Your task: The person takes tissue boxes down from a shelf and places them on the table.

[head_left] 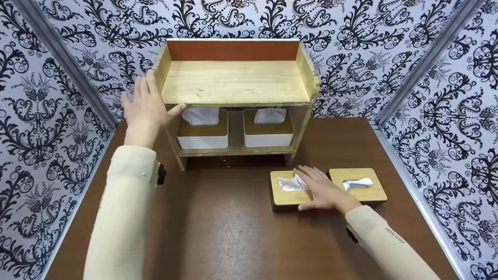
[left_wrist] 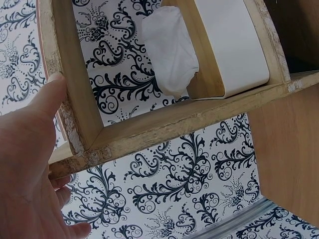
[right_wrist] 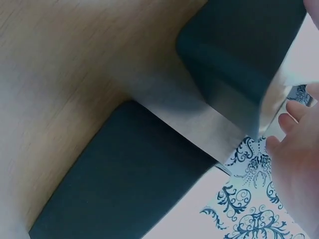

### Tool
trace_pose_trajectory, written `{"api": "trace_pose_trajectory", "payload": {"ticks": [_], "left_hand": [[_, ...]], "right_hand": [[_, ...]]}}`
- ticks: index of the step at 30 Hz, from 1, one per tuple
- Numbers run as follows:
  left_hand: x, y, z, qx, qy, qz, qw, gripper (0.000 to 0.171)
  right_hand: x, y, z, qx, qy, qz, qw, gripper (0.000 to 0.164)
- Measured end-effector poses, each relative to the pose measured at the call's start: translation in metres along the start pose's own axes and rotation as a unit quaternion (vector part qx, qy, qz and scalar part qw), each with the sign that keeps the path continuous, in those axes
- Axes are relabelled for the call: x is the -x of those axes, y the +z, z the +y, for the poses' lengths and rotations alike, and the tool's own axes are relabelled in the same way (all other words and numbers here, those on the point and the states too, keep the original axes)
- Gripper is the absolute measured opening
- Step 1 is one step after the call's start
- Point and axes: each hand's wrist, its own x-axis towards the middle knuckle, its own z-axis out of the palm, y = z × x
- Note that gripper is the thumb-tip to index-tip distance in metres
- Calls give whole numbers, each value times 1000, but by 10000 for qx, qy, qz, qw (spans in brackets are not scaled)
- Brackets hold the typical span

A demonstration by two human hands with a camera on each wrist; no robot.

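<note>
My left hand (head_left: 146,107) is at the upper left corner of a wooden shelf unit (head_left: 237,83). Its thumb touches the front edge of the top board, and the fingers stretch along the outer side, fairly straight. In the left wrist view the thumb lies on the rough front edge (left_wrist: 75,134). My right hand (head_left: 321,188) spans the top of a dark tissue box with a wooden lid (head_left: 286,197), fingers spread and thumb toward its near edge. The right wrist view has this box's dark side (right_wrist: 239,45) beside the fingers; firm contact cannot be told.
A second dark tissue box (head_left: 369,192) stands to the right of the first. Inside the shelf's lower compartment are two white tissue boxes, one left (head_left: 202,142) and one right (head_left: 268,140). Patterned walls (head_left: 447,116) enclose the brown table (head_left: 229,233).
</note>
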Motion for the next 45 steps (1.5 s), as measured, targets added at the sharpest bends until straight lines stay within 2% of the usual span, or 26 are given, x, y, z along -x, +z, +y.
{"api": "trace_pose_trajectory", "payload": {"ticks": [5,18,31,36,45], "left_hand": [[-1,1,0,31,-11,-27,10000,121],[0,0,-3,57,-32,-54,10000,121],[1,-1,2,31,-20,7,10000,120],[1,-2,3,26,15,-27,10000,120],[1,-2,0,42,3,-55,10000,120]], "right_hand": [[1,-6,-2,-36,99,29,9999,112],[-2,-19,-10,-31,-81,279,9996,104],[-10,-29,-26,40,-681,679,9954,96],[-18,-33,-34,84,-734,652,9951,97],[-39,-46,-53,154,-739,303,9967,98]]}}
